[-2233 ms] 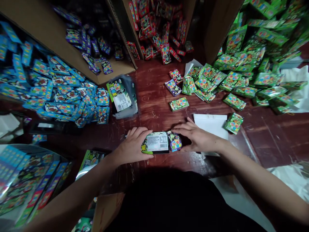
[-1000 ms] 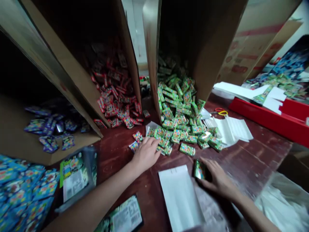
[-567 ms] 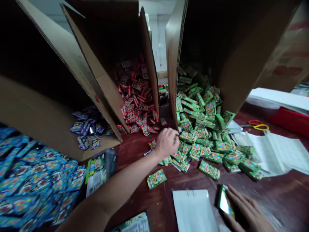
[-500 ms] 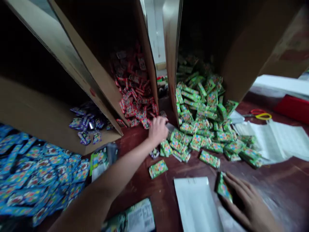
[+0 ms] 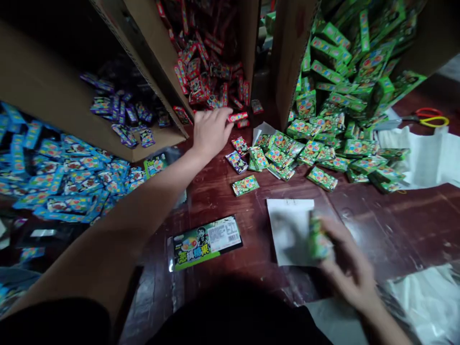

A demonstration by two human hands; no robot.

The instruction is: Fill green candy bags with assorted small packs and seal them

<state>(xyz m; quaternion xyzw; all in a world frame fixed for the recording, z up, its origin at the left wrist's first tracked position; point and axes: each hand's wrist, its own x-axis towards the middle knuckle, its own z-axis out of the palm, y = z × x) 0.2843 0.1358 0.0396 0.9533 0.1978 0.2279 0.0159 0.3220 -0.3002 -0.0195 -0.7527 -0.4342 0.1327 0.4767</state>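
Note:
My left hand (image 5: 212, 133) reaches over the front of the red candy packets (image 5: 206, 79), fingers bent, thumb and index apart. One small red packet (image 5: 237, 117) lies at its index fingertip. My right hand (image 5: 347, 263), blurred by motion, grips a green candy packet (image 5: 319, 239) above the edge of a white paper sheet (image 5: 287, 225); whether it is more than one packet I cannot tell. Between the hands lie a single red packet (image 5: 240, 145), a purple packet (image 5: 236, 162) and a green packet (image 5: 245, 185). A printed candy bag (image 5: 206, 242) lies flat nearer me.
Cardboard boxes (image 5: 251, 48) on their sides spill red, purple (image 5: 122, 108) and green packets (image 5: 336, 96). Blue packets (image 5: 75, 177) are heaped at the left. Scissors (image 5: 431, 117) and white sheets (image 5: 427, 153) are at the right, clear plastic (image 5: 427, 297) below them.
The view has tipped down and nearer the table. A red packet now lies by the purple one. My right hand has brought the green packet to the white sheet's edge.

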